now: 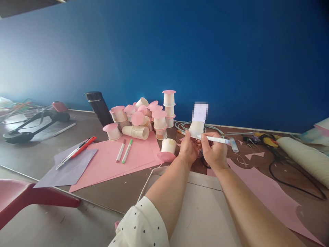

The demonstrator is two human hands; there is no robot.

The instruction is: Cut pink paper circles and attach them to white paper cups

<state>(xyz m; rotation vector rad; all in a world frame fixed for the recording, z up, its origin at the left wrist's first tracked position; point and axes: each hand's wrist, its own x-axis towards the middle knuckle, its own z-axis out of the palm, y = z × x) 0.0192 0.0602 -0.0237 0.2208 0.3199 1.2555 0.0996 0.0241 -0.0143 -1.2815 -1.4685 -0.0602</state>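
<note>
My left hand point(189, 149) is closed around a white paper cup point(197, 128), held up over the table. From the cup's far end rises a pale lavender piece point(199, 112), partly blurred out. In my right hand point(215, 153), a white marker point(218, 139) is pinched, its tip close to the cup's near rim; I cannot tell whether it touches. A pale blue translucent tube point(233, 145), like a cap, lies just right of that hand. Left of my hands, a cup with a pink disc point(168, 147) rests disc-down.
Behind stand several cups with pink discs point(159, 120), some stacked, and a nested cup stack point(136, 132). Two markers point(123, 151) lie on pink paper point(102, 164). A red utility knife point(83, 146), blade exposed, lies left. Cables point(279, 175) and pink offcuts point(267, 192) spread right.
</note>
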